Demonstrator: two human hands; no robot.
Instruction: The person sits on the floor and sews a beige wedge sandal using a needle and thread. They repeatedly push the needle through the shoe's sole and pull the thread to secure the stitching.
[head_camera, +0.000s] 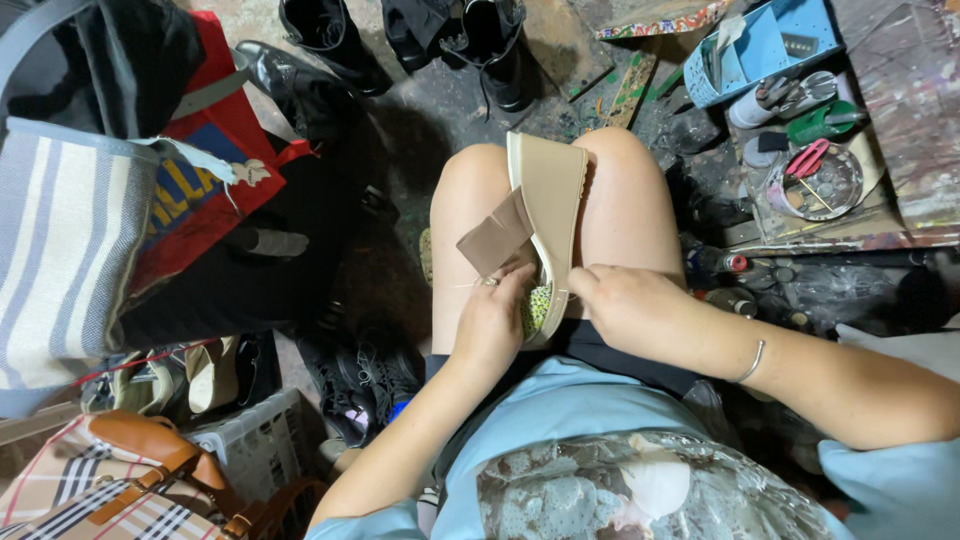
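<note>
Wedge shoe (547, 200) (beige) gripped by 2 hands.

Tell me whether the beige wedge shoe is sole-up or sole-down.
Sole-up: the beige wedge shoe lies across the knees, smooth sole facing the camera, gripped by the left hand and right hand.

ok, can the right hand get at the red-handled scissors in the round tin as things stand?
Probably yes. The right hand rests on the beige wedge shoe, while the scissors lie uncovered atop the round tin on that side, nothing between.
</note>
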